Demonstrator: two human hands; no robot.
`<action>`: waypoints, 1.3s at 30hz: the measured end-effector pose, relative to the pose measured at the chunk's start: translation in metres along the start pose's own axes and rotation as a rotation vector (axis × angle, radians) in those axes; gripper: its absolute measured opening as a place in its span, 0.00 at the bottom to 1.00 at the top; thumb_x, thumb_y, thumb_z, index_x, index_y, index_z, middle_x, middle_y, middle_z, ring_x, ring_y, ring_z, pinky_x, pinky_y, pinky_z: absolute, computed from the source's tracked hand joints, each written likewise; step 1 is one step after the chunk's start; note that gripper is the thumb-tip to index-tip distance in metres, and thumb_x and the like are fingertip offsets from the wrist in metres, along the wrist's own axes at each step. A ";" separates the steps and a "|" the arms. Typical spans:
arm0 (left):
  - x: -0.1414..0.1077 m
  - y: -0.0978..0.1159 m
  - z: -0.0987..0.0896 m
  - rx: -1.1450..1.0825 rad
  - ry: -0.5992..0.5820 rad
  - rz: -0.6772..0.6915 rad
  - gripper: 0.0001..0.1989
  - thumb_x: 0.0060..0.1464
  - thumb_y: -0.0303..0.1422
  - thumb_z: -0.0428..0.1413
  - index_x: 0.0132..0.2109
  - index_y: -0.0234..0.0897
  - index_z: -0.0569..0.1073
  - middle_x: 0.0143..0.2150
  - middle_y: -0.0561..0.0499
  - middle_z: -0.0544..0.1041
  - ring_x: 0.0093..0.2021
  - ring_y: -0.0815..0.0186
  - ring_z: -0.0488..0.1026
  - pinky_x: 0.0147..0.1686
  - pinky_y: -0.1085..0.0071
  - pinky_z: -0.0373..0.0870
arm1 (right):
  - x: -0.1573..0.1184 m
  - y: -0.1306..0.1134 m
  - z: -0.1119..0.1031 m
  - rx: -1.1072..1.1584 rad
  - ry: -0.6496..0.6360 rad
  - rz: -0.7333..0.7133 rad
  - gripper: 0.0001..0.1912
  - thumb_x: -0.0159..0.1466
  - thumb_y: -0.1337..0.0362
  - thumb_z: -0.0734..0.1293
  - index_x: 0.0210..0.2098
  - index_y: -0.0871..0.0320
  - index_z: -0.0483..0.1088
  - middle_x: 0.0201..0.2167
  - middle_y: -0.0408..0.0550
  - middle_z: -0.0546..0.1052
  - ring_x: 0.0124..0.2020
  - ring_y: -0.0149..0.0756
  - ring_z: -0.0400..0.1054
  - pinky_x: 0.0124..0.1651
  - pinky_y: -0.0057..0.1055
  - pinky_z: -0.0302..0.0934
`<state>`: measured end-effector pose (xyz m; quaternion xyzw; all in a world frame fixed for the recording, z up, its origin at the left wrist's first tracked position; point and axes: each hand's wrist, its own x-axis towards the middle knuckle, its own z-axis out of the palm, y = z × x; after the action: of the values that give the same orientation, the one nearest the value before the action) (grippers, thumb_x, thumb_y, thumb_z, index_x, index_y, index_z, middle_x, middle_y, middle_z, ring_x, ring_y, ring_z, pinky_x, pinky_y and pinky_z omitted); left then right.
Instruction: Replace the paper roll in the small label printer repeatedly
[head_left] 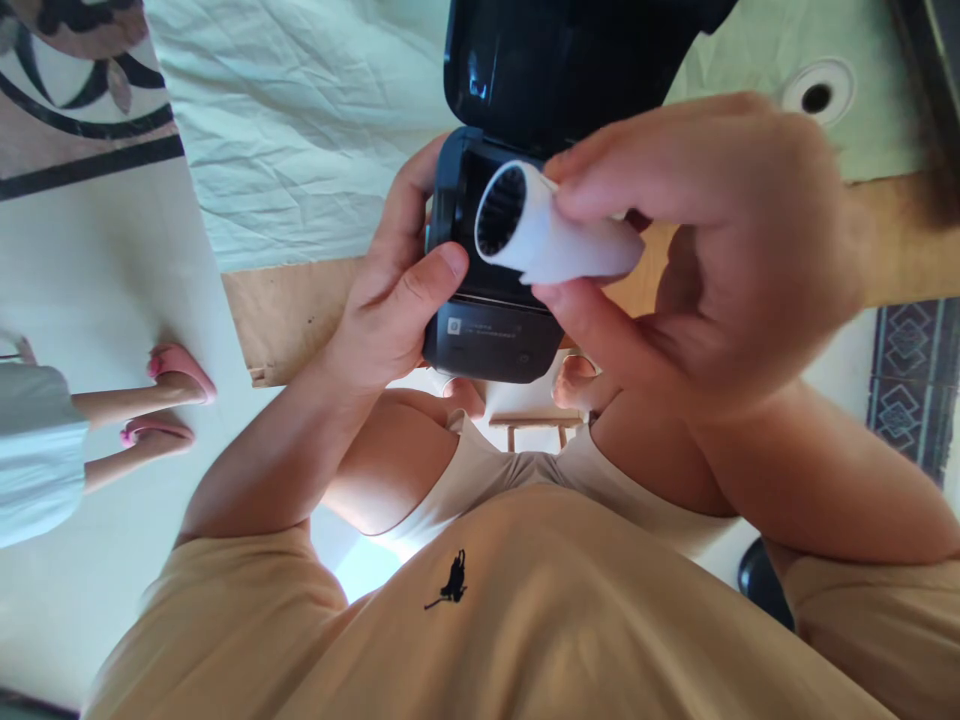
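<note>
My left hand (394, 300) grips the left side of a small black label printer (487, 342), thumb over its near rim. Its black lid (559, 70) is swung up and away on the far side. Between the thumb and fingers of my right hand (742, 250) is a white paper roll (574, 240), tilted over the printer's open compartment. The roll's round end faces left and shows a dark ribbed core, while a loose paper edge hangs at its underside. Part of the compartment is hidden behind the roll.
A pale green cloth (300, 130) covers the wooden table (292, 310). Another white roll (819, 90) lies at the upper right, near a dark object (926, 70) at the edge. At the left, another person's legs in pink slippers (184, 372) show. A small wooden stool (536, 421) is below.
</note>
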<state>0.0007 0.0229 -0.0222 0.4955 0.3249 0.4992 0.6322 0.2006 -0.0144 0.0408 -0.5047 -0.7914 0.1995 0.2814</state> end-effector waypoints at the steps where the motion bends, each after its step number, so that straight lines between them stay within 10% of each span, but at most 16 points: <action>1: 0.000 0.000 -0.004 0.014 -0.043 0.003 0.31 0.52 0.50 0.60 0.57 0.37 0.68 0.53 0.49 0.73 0.67 0.50 0.63 0.66 0.51 0.64 | 0.002 -0.001 0.002 -0.070 0.094 -0.076 0.16 0.67 0.55 0.58 0.51 0.49 0.67 0.51 0.38 0.75 0.53 0.30 0.70 0.57 0.33 0.67; 8: 0.004 -0.007 -0.020 0.015 -0.235 0.017 0.34 0.45 0.50 0.65 0.57 0.45 0.68 0.52 0.55 0.73 0.63 0.53 0.68 0.63 0.51 0.67 | 0.003 0.003 0.012 -0.318 0.299 -0.147 0.07 0.66 0.57 0.61 0.41 0.49 0.68 0.47 0.34 0.78 0.46 0.30 0.75 0.46 0.31 0.70; 19: 0.013 -0.008 -0.021 -0.041 -0.101 -0.136 0.32 0.37 0.45 0.71 0.52 0.46 0.74 0.49 0.51 0.76 0.65 0.47 0.66 0.60 0.51 0.71 | 0.009 0.001 0.016 -0.280 0.179 -0.037 0.11 0.67 0.54 0.58 0.37 0.47 0.70 0.39 0.36 0.80 0.39 0.31 0.75 0.41 0.34 0.67; 31: -0.018 0.034 0.015 0.047 -0.097 -0.133 0.25 0.55 0.41 0.60 0.57 0.39 0.68 0.65 0.52 0.67 0.69 0.56 0.59 0.71 0.60 0.52 | 0.000 0.017 0.017 -0.197 0.468 -0.581 0.04 0.60 0.64 0.67 0.33 0.58 0.71 0.35 0.40 0.80 0.36 0.28 0.75 0.36 0.26 0.69; 39: -0.017 0.032 0.013 -0.017 -0.175 -0.182 0.34 0.48 0.44 0.65 0.60 0.41 0.65 0.65 0.50 0.67 0.68 0.53 0.61 0.57 0.66 0.71 | -0.009 0.008 0.038 -0.126 0.488 -0.559 0.07 0.55 0.64 0.71 0.31 0.56 0.68 0.34 0.36 0.79 0.31 0.29 0.69 0.31 0.31 0.65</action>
<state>-0.0024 0.0035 0.0109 0.5002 0.3080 0.3975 0.7049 0.1844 -0.0210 0.0051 -0.3181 -0.8191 -0.0603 0.4736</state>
